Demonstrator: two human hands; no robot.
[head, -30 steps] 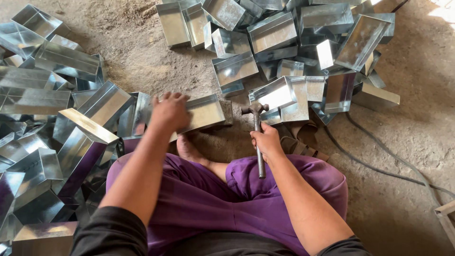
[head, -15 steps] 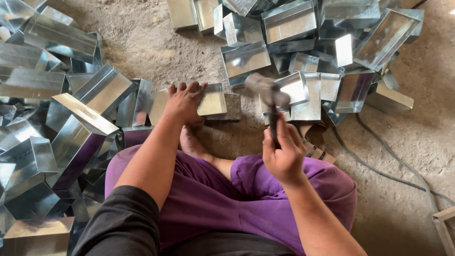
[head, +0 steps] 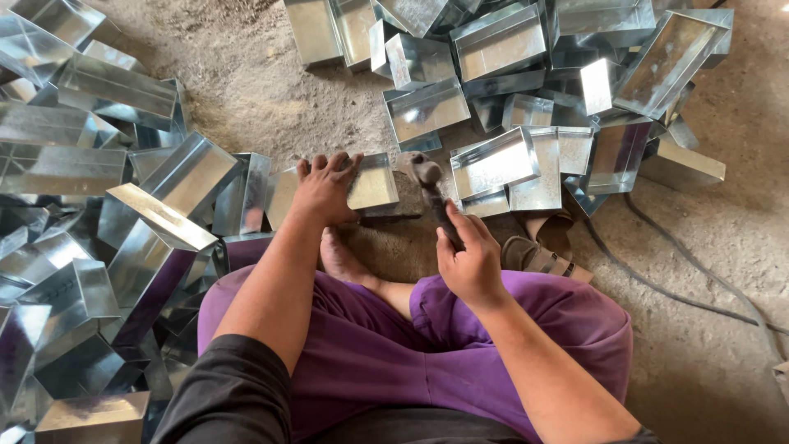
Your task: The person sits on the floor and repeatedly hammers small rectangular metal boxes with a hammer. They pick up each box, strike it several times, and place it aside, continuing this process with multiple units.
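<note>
Between my knees, on the dusty concrete floor [head: 271, 90], lies the shiny sheet-metal piece [head: 371, 184] I am working on. My left hand [head: 325, 191] is spread flat on top of it, fingers splayed and palm pressing down, so it grips nothing but pins the piece in place. The piece rests on a dark flat block [head: 400, 204] that shows under its near edge.

My right hand [head: 468, 261] is wrapped tight around the dark handle of a hammer [head: 433, 191], fingers curled fully closed. The hammer head sits low, just beside the right end of the metal piece and over the block; whether it touches the metal I cannot tell, as the head is slightly blurred.

I sit cross-legged in purple trousers [head: 411, 353], with one bare foot [head: 341, 259] tucked just behind the block, near my left wrist.

To my left a heap of folded galvanised trays [head: 123, 189] lies stacked and tilted every way, some leaning against my thigh. Ahead and to the right a second heap of open box-shaped trays [head: 501, 49] spreads over the floor, the nearest tray [head: 493, 164] just beside the hammer head. A sandal [head: 546, 259] lies by my right knee, and a dark cable [head: 674, 288] snakes across the floor, well apart from my hands.
</note>
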